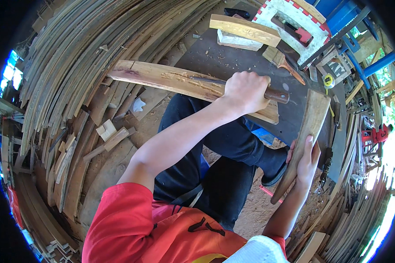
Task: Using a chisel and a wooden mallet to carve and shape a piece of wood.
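Note:
My left hand (246,93) is closed around the wooden handle of a chisel (277,96). Its dark blade lies low along a wooden board (156,79), over a rough groove cut into the top face. The board stretches from the plank stack on the left across my knee to the dark work surface. On the right, my right hand (306,163) grips a thick, flat wooden mallet (312,120) partway along. The mallet's wide end points up and away, apart from the chisel handle. Some fingers of my right hand are hidden behind it.
A curved wood piece (245,29) rests on a white block (237,41) at the back. Nearby are a paintbrush (285,63), a white stool (294,24), a handsaw (335,38) and a tape measure (329,80). Long planks (74,57) fill the left; another person (376,135) is far right.

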A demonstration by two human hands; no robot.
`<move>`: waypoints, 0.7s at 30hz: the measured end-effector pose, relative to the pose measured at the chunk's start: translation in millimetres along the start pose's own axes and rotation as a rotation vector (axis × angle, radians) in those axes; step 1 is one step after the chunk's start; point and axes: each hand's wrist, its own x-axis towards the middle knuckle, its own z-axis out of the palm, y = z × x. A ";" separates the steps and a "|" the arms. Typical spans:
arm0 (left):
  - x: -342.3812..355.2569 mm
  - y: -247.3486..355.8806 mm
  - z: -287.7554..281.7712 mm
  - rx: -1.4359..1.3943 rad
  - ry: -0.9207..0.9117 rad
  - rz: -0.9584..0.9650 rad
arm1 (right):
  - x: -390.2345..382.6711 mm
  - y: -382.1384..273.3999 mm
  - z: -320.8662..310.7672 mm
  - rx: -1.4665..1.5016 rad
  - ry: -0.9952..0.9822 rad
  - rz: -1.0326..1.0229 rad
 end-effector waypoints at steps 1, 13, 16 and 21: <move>-1.4 3.1 2.3 0.010 0.003 0.015 | -1.5 -0.3 0.0 0.034 0.013 0.007; 20.3 89.5 43.6 -0.115 -0.007 0.269 | -22.9 13.2 -33.6 0.200 0.272 0.025; 24.2 100.3 27.0 -0.259 0.122 0.255 | -29.6 28.7 -38.6 0.330 0.333 0.034; 21.2 95.3 3.1 -0.531 0.366 0.347 | -33.0 39.0 -40.4 0.322 0.302 0.013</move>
